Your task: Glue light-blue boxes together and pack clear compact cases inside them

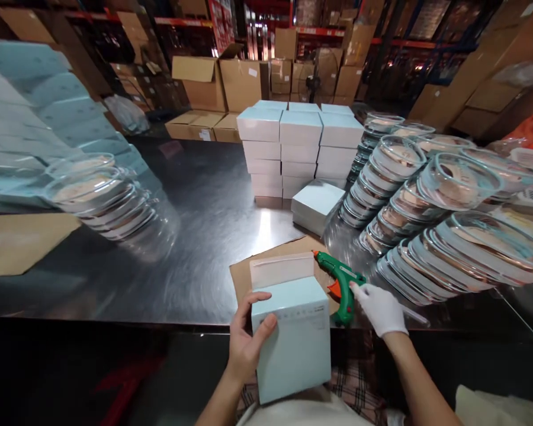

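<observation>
My left hand (249, 340) grips a light-blue carton (295, 343) by its left side, thumb on the near face and fingers over the top edge. The carton is tilted toward me, its white end flap (282, 270) standing out at the far side. My right hand (379, 307), in a white glove, has its fingertips closed at the back of a green glue gun (344, 281) with an orange trigger. The gun's nozzle points left, beside the flap. Beneath the carton and gun lies a brown cardboard sheet (244, 275) on the metal table (195, 236).
Stacked white-and-blue boxes (302, 139) stand at the table's back, a single box (318, 201) before them. Several piles of clear round containers (462, 183) crowd the right. Another pile (102, 195), tall box stacks (31, 106) and a cardboard piece (24, 242) are at left.
</observation>
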Motion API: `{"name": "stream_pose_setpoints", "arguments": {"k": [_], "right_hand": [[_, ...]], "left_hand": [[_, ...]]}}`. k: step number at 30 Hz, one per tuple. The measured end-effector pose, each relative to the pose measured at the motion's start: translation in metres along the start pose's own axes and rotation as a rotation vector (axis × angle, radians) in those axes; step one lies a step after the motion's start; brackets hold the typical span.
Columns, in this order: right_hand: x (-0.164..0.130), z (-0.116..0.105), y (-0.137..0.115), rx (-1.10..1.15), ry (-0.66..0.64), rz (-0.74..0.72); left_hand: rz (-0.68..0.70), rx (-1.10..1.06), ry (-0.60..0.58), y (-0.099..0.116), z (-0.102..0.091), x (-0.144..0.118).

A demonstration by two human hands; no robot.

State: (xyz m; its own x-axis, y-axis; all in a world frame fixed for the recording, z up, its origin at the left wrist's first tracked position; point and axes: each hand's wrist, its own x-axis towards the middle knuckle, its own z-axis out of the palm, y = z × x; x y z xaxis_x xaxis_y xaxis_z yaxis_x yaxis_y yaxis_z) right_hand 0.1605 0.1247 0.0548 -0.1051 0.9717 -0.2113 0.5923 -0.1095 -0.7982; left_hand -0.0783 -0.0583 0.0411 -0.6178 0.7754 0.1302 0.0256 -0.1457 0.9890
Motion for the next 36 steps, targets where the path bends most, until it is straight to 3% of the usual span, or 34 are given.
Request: {"name": "stream_pose_setpoints", "arguments": {"k": [2, 5, 8, 11, 13, 16, 18, 21, 23, 25, 27, 29, 30, 32, 34, 36], "right_hand": [[-0.010, -0.001, -0.021, 0.157, -0.067, -0.090], [-0.018, 0.011, -0.052, 0.451, -0.393, -0.186], [-0.015, 0.018, -0.064, 0.534, -0.541, -0.314], [-0.012, 0.007, -0.061, 0.432, -0.661, -0.653], [-0.012, -0.002, -0.061, 0.290, -0.700, -0.857], [-0.014, -0.006, -0.066, 0.110, -0.655, -1.055], [-0.014, -0.001, -0.067, 0.093, -0.659, -1.126], [-0.012, 0.011, -0.062, 0.148, -0.683, -1.118], [-0.010, 0.018, -0.053, 0.243, -0.594, -1.030], [-0.010, 0.021, -0.039, 0.465, -0.396, -0.885], [-0.012, 0.018, -0.021, 0.699, -0.131, -0.725], [-0.019, 0.007, 0.001, 0.777, 0.150, -0.593], [-0.023, 0.000, 0.012, 0.757, 0.277, -0.537], [-0.031, -0.017, 0.034, 0.692, 0.452, -0.449], [-0.036, -0.036, 0.054, 0.645, 0.527, -0.398], [-0.039, -0.055, 0.073, 0.603, 0.593, -0.380]], "left_hand": [[-0.018, -0.037, -0.088, -0.003, 0.001, 0.003], [-0.010, -0.092, -0.188, -0.009, 0.007, 0.009], [-0.022, -0.213, -0.123, -0.016, 0.014, 0.013], [-0.006, -0.373, -0.047, -0.020, 0.016, 0.021], [0.056, -0.340, -0.062, -0.019, 0.015, 0.027], [0.159, -0.191, -0.131, -0.012, 0.009, 0.034], [0.187, -0.160, -0.179, -0.007, 0.006, 0.035], [0.195, -0.127, -0.229, 0.001, 0.006, 0.032], [0.177, -0.104, -0.217, 0.008, 0.008, 0.034], [0.123, -0.106, -0.130, 0.019, 0.012, 0.049], [0.074, -0.128, 0.008, 0.038, 0.019, 0.081], [0.069, -0.151, 0.085, 0.062, 0.034, 0.132], [0.096, -0.151, 0.042, 0.073, 0.045, 0.163], [0.032, -0.144, -0.170, 0.092, 0.077, 0.230], [-0.094, -0.011, -0.268, 0.101, 0.118, 0.288], [-0.160, 0.090, -0.329, 0.098, 0.160, 0.330]]}}
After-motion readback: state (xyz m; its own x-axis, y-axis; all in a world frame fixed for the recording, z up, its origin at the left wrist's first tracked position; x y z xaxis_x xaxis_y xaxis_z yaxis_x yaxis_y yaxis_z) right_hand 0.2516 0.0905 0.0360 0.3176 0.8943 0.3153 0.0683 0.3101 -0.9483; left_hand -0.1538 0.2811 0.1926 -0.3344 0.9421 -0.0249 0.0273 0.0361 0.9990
